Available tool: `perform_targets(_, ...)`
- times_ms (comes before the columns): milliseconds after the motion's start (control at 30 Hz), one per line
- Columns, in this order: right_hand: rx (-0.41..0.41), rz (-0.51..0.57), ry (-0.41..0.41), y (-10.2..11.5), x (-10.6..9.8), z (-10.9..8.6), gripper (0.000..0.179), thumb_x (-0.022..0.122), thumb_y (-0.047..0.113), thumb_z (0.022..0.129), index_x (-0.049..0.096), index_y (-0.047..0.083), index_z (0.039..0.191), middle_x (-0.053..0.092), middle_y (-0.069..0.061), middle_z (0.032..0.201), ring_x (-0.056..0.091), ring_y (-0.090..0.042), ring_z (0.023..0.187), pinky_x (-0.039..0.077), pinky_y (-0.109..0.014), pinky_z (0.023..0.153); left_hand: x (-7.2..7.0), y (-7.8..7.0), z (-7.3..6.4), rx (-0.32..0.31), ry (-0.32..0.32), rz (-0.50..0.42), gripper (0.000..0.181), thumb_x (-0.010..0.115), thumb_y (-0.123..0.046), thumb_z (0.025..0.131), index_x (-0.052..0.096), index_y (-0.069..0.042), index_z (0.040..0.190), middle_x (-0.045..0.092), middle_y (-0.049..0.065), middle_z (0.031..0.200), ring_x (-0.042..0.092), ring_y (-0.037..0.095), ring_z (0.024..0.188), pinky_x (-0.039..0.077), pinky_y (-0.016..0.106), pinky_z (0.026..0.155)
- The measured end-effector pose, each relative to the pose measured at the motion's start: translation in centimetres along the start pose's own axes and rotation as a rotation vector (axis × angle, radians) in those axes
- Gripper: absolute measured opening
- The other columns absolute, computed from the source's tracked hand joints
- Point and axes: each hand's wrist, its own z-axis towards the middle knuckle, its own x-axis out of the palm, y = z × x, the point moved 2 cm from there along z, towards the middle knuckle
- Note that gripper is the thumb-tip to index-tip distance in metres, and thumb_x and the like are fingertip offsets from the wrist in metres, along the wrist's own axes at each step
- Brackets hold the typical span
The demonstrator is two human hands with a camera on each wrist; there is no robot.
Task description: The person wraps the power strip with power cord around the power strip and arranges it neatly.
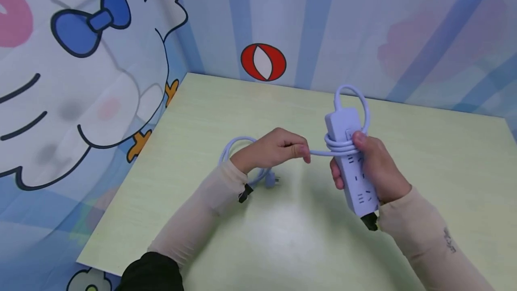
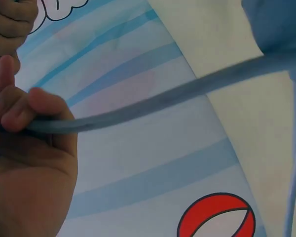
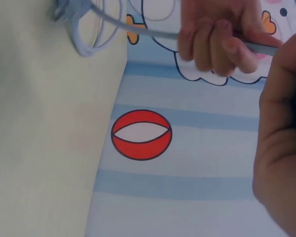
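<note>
My right hand point(image 1: 381, 169) grips a white power strip point(image 1: 357, 187) around its middle, thumb lying over the wrapped cord. The strip is tilted, its socket face turned up toward the head camera. From its top end the cord point(image 1: 365, 107) loops out and winds a few turns around the body. To the left, my left hand point(image 1: 278, 149) pinches the cord, with a straight stretch running between the two hands. In the left wrist view the fingers curl over the cord point(image 2: 138, 111). Beyond that hand, the rest hangs in loops ending in a plug point(image 1: 271, 179).
A pale table point(image 1: 226, 107) lies beneath both hands. Behind it and on the left stand printed cloth walls point(image 1: 347, 26) with cartoon figures and a red-and-white ball point(image 1: 263, 62). Black straps point(image 1: 369, 221) show at the wrists.
</note>
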Motion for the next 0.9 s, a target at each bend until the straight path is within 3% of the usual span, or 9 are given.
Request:
perform_targets(200,-0.049,-0.018,0.108,0.4,0.5,-0.7,0.054,0.036,0.06,0.114,0.071,0.019,0.121,0.074,-0.001,0.074,0.069,-0.021,0.056,0.055,-0.043,0.053,-0.6,0.4,0.5,0.038,0.09,-0.082,0.019,0.064,-0.002,0.111,0.075,0.005,0.097,0.073,0.011,0.092,0.06,0.014,0.091,0.053,0.028,0.089)
perform_targets(267,-0.075,-0.015,0.163,0.3,0.7,-0.7,0.052,0.038,0.059,0.113,0.073,0.021,0.118,0.075,0.0,0.075,0.069,-0.021,0.056,0.055,-0.043,0.053,-0.7,0.6,0.7,0.046,0.108,-0.085,0.024,0.069,-0.014,0.112,0.075,0.002,0.095,0.071,0.008,0.091,0.062,0.015,0.091,0.054,0.029,0.089)
perform_targets(433,-0.109,-0.008,0.286,-0.2,1.1,-0.5,0.048,0.042,0.055,0.113,0.077,0.023,0.121,0.076,0.002,0.078,0.07,-0.022,0.056,0.058,-0.044,0.052,-1.0,0.6,1.7,-0.052,0.097,-0.001,0.019,0.081,-0.026,0.105,0.081,-0.007,0.105,0.075,0.001,0.099,0.065,0.016,0.096,0.056,0.028,0.09)
perform_targets(467,-0.118,-0.011,0.31,-0.3,1.1,-0.5,0.047,0.042,0.054,0.114,0.076,0.023,0.122,0.076,0.003,0.078,0.07,-0.022,0.056,0.058,-0.043,0.052,-1.1,0.5,2.0,-0.072,0.092,0.032,0.011,0.079,-0.018,0.104,0.083,-0.008,0.108,0.076,0.002,0.102,0.065,0.017,0.098,0.056,0.027,0.091)
perform_targets(533,-0.12,-0.016,0.358,-0.3,1.2,-0.5,0.045,0.044,0.051,0.115,0.077,0.021,0.12,0.076,0.004,0.079,0.07,-0.022,0.057,0.06,-0.042,0.054,-1.4,0.3,2.6,-0.079,0.094,0.093,0.014,0.079,-0.016,0.103,0.084,-0.009,0.114,0.077,0.003,0.106,0.065,0.018,0.101,0.055,0.027,0.093)
perform_targets(700,-0.119,-0.104,0.455,0.2,1.8,-0.6,0.038,0.05,0.037,0.119,0.071,0.006,0.114,0.075,-0.003,0.081,0.07,-0.023,0.06,0.062,-0.039,0.058,-2.1,-0.7,3.9,0.087,0.119,0.402,0.016,0.077,-0.015,0.106,0.084,-0.008,0.118,0.078,0.005,0.11,0.065,0.018,0.107,0.052,0.029,0.101)
perform_targets(800,-0.082,-0.211,0.447,0.8,2.3,-0.6,0.034,0.055,0.029,0.119,0.067,-0.002,0.114,0.072,-0.009,0.08,0.068,-0.021,0.059,0.061,-0.039,0.057,-2.4,-1.7,4.3,0.245,0.121,0.662,0.021,0.081,-0.026,0.106,0.083,-0.009,0.118,0.078,0.005,0.11,0.064,0.02,0.107,0.051,0.033,0.106)
perform_targets(900,-0.012,-0.316,0.424,0.9,3.0,-0.5,0.031,0.059,0.025,0.118,0.065,-0.005,0.115,0.07,-0.009,0.081,0.066,-0.017,0.059,0.06,-0.038,0.055,-2.3,-2.7,4.5,0.361,0.131,0.849,0.025,0.082,-0.034,0.105,0.081,-0.01,0.113,0.078,0.005,0.108,0.063,0.025,0.109,0.05,0.039,0.112)
